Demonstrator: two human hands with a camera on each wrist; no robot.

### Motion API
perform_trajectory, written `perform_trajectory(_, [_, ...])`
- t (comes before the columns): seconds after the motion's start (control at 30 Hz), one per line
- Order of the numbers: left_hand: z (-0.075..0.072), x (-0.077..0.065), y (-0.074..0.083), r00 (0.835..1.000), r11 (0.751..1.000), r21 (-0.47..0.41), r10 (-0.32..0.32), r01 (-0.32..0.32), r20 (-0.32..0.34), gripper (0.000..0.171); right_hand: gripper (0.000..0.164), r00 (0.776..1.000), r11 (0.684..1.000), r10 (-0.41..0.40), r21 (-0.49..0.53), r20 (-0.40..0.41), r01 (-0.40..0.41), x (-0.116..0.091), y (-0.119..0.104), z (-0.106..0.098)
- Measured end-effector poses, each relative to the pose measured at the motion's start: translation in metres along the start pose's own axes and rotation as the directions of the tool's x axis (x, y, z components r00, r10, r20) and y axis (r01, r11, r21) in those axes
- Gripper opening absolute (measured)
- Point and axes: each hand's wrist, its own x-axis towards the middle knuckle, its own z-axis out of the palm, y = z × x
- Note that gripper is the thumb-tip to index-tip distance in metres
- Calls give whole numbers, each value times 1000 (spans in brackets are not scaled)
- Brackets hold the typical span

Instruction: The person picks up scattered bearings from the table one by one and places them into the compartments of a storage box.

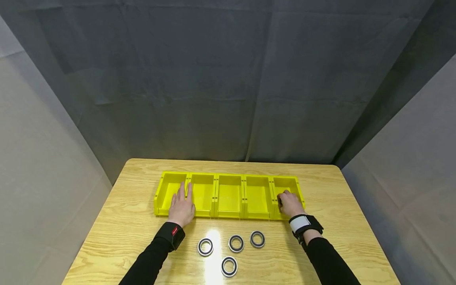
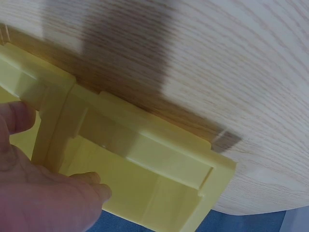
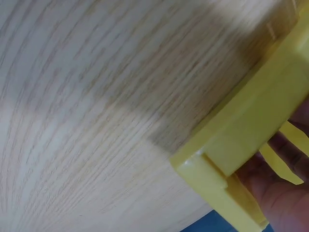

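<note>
The left hand (image 1: 182, 209) lies over the wall between the two left bins of the yellow tray (image 1: 229, 215). Its long fingers are straight and grip nothing. The right hand (image 1: 291, 204) dips into the bin at the tray's right end with bent fingers. I can't tell if it holds something; a dark bit by the fingers is too hard to make out. To do this well, I think the left hand should press softly so the tray can't slide, and the right should go slow and not bump the walls.

Now count. Four black-and-silver rings (image 1: 229, 259) lie on the table (image 1: 114, 237) in front of the tray, none touching. Next come two hands, then one tray with five bins in a row. Behind the tray hangs dark grey cloth (image 1: 199, 87).
</note>
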Motion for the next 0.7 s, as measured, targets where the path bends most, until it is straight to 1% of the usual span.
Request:
perform_trajectory(0.07, [1,1,-1,1000,1000,10,5,-5,-4,72,19,1000,1000,3,0,4,-3,-1,0,2])
perform_trajectory(0.17, [1,2,-1,1000,1000,21,9,-8,-12,72,24,1000,1000,22,18,18,-22,-1,-1,2])
perform_trajectory(0.27, [1,3,-1,1000,1000,28,3,-3,-2,72,31,998,998,47,45,42,-49,-2,-3,-2])
perform_trajectory(0.4, [1,3,-1,1000,1000,26,-3,2,15,73,39,996,996,61,57,64,-65,-6,-6,-8])
perform_trajectory(0.5, [0,2,0,1000,1000,22,-3,2,18,73,41,997,997,56,58,52,-59,-11,-7,-12])
perform_trajectory(0.7, [-1,1,1,1000,1000,26,-7,6,22,72,40,999,997,35,72,-3,-35,-20,-7,-17])
